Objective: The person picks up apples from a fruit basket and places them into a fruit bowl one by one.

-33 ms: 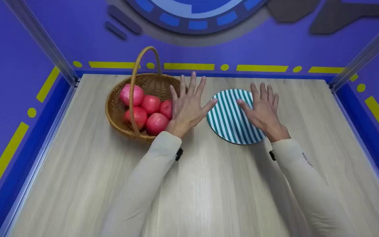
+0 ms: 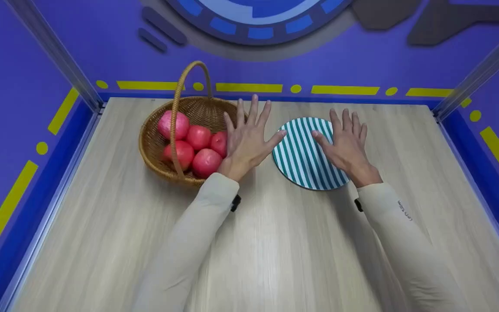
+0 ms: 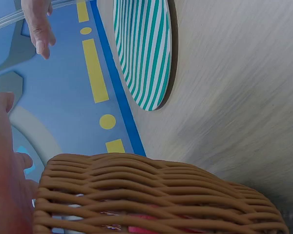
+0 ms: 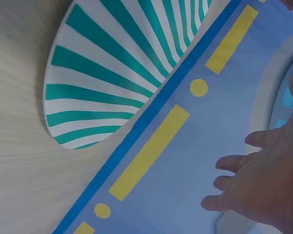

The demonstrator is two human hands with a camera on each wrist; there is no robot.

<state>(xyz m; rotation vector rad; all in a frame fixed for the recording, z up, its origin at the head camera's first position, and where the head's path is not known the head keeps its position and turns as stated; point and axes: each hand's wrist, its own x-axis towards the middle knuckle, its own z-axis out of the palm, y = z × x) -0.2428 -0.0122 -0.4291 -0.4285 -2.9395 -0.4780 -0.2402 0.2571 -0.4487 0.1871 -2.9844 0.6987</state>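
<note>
A brown wicker basket (image 2: 150,162) with a tall arched handle stands at the left, holding several round red and pink fruits (image 2: 206,163). Over its right rim hovers my left hand (image 2: 248,145), palm down, fingers spread and holding nothing. To the right lies a round mat (image 2: 303,160) with green and white stripes. My right hand (image 2: 345,145) is above its right side, fingers straight and thumb apart. In the right wrist view, a gap separates the right hand (image 4: 263,180) from the striped mat (image 4: 97,87). The left wrist view shows the basket's woven side (image 3: 151,190) up close.
A pale wood-grain table (image 2: 275,251) carries everything. Blue panels with yellow markings (image 2: 345,89) rise behind it and at both sides, joined by metal corner posts (image 2: 54,47). Bare tabletop lies in front of the basket and the mat.
</note>
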